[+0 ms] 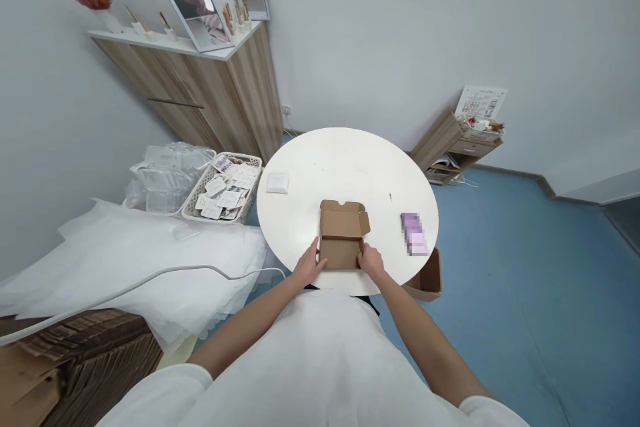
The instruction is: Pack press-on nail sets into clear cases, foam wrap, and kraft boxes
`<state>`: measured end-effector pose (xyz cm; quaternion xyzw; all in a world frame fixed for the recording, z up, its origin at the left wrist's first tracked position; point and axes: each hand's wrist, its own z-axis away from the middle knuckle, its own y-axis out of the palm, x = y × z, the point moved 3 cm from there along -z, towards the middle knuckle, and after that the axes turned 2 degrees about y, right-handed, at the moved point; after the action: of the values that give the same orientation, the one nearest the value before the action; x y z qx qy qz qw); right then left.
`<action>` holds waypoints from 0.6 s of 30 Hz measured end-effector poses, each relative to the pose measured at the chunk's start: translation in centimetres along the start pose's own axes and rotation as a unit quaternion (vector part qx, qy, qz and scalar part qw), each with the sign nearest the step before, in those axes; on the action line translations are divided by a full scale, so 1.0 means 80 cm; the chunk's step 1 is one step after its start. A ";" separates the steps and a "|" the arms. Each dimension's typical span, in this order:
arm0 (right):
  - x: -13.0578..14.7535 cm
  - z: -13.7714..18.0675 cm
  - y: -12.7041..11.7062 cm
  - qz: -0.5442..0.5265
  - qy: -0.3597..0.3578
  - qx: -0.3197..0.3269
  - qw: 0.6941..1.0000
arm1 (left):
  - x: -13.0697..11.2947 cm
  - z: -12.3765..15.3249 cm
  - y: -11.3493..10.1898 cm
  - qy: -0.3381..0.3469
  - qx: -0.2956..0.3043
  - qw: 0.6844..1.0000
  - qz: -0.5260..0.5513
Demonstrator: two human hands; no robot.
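Note:
A small brown cardboard box (341,255) lies on the round white table (345,160), close to my body. Its lid stands raised at the far side, with one flap folded out to the right, and nothing shows inside. My left hand (309,265) holds the box's left side, thumb at the near left corner and fingers along the outer wall. On the opposite side, my right hand (371,260) grips the right wall near the front, its fingers curled over the edge.
A blurred purple-and-pink packet (414,235) lies at the table's right, a clear packet (277,183) at its left. Baskets of cards (225,190) and plastic cases (170,177) stand left, beside white sheets (150,253) and stacked cardboard (95,367). An open carton (427,277) sits below right.

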<state>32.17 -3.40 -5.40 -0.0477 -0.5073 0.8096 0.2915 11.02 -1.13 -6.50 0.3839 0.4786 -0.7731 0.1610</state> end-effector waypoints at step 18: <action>-0.051 0.028 -0.001 -0.260 -0.061 0.012 0.964 | -0.029 -0.011 0.033 -0.093 -0.058 0.986 0.124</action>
<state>34.76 -7.27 -5.13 0.1385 -0.5092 0.7132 0.4614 14.52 -1.89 -6.62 0.3571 0.4547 -0.7500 0.3214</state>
